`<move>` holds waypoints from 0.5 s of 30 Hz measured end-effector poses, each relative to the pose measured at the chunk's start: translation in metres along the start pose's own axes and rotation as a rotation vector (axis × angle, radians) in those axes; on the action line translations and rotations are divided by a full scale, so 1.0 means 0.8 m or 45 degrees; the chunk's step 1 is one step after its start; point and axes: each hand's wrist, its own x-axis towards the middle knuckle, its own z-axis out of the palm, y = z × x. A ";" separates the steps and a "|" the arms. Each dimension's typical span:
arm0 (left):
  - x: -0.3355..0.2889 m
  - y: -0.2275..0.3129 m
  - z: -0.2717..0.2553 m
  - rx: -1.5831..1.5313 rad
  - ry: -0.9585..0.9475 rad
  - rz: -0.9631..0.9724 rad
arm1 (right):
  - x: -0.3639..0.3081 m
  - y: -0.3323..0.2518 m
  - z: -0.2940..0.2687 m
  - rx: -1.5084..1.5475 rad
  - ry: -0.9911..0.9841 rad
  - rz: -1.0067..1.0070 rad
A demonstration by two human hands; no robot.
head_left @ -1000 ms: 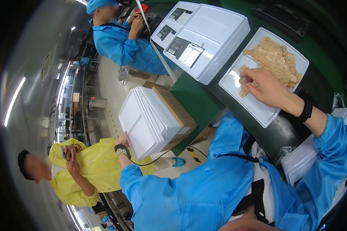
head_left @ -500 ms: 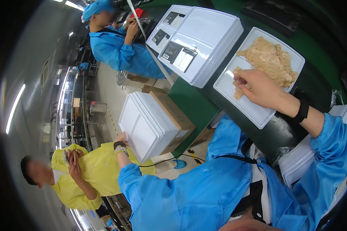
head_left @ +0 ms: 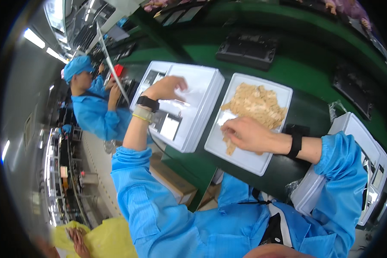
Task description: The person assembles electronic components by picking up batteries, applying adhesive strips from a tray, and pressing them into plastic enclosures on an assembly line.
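My left hand (head_left: 167, 89), slightly blurred, has its fingers apart above a stack of white compartment trays (head_left: 198, 81). Flat black-and-white rectangular parts (head_left: 170, 125) lie in that top tray, partly behind my left wrist. To the right, a shallow white tray (head_left: 257, 165) holds a heap of small tan pieces (head_left: 258, 103) that look like paper or film. My right hand (head_left: 247, 134) is in this tray at the heap's near side, thumb and fingers pinched together. What sits between those fingertips is hidden. A few loose tan pieces (head_left: 230, 147) lie beside the hand.
Black flat devices (head_left: 248, 49) lie on the green bench (head_left: 193, 49) beyond the trays. More white trays (head_left: 307, 193) are stacked by my right arm. A cardboard box (head_left: 172, 180) stands below left. A co-worker in blue (head_left: 99, 112) and a person in yellow (head_left: 103, 241) are at left.
My left hand has left the pile of white trays at lower left and come up over the compartment trays. My right hand stays pinched in the tan-piece tray. The view has turned.
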 end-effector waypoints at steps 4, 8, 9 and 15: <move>-0.015 -0.067 0.019 0.127 -0.186 0.022 | 0.002 0.008 -0.025 0.060 0.123 0.140; -0.094 -0.064 0.058 0.022 -0.014 -0.108 | 0.009 0.011 -0.040 0.262 0.469 0.235; -0.102 -0.055 0.068 0.016 0.055 -0.129 | 0.013 0.017 -0.044 0.244 0.477 0.251; -0.079 -0.061 0.042 -0.284 0.275 -0.079 | 0.063 0.165 -0.122 0.227 1.085 1.033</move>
